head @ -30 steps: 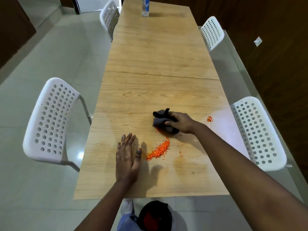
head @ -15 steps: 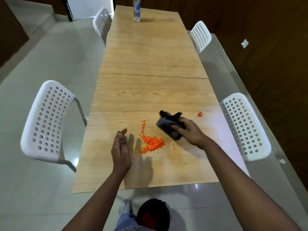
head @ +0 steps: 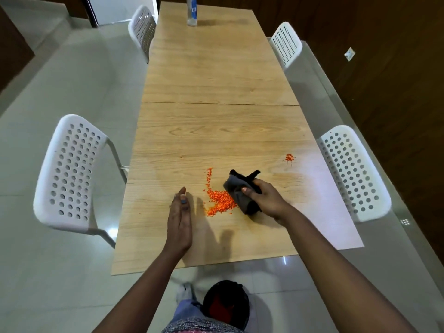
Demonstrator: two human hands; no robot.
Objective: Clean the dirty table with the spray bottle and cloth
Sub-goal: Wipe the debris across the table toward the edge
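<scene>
Two risks stand out, judging from how things lie on the long wooden table point(head: 216, 75). Largest is that a sweep of the cloth toward the near edge could scatter the orange crumbs point(head: 219, 200) onto the floor rather than gather them; a dark bin point(head: 225, 301) stands below that edge, but it is narrow and easy to miss. A smaller risk is that the little orange smear point(head: 289, 158) near the right edge gets overlooked, since it lies well apart from the main pile. The spray bottle point(head: 192, 13) stands upright at the far end, out of easy reach. The cloth point(head: 237, 191) is dark grey, bunched and crumpled, with a loose corner sticking up; it rests on the table just right of the pile and touches its edge. The right hand point(head: 266, 200) grips the cloth with fingers and thumb curled round it. The left hand point(head: 179, 219) holds nothing; it stands on edge left of the crumbs, fingers straight and together, like a barrier.
</scene>
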